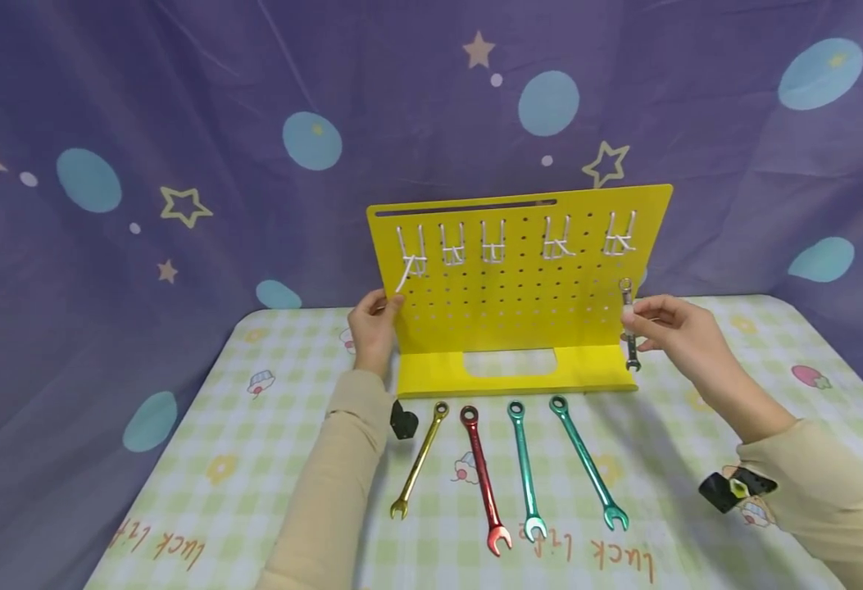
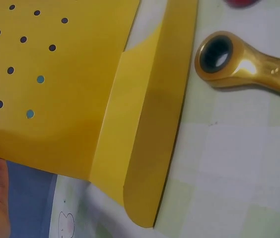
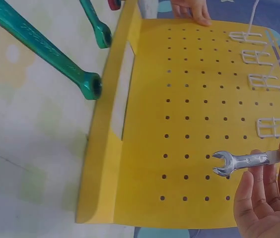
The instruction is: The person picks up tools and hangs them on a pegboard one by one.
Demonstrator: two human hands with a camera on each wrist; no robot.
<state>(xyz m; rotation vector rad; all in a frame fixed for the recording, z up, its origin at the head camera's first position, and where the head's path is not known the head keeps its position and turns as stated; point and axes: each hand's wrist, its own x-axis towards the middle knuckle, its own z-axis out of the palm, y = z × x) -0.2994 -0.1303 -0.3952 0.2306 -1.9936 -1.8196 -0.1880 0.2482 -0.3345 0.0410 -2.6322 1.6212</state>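
A small silver combination wrench [image 1: 631, 351] is pinched between the thumb and fingers of my right hand [image 1: 685, 338], in front of the right edge of the yellow pegboard [image 1: 505, 315]. In the right wrist view the open end of the silver wrench [image 3: 224, 162] points toward the board's base. My left hand [image 1: 374, 332] grips the board's left edge, its thumb on the front and part of the fingers hidden behind. White double-prong hooks [image 1: 492, 246] sit in a row along the upper board, with no wrench on them.
Before the board lie a gold wrench [image 1: 420, 461], a red wrench [image 1: 483, 471] and two green wrenches [image 1: 524, 463], [image 1: 588, 455] on a checked tablecloth [image 1: 291, 459]. A purple patterned curtain [image 1: 416, 82] hangs behind. Black devices [image 1: 404, 420] are worn at both wrists.
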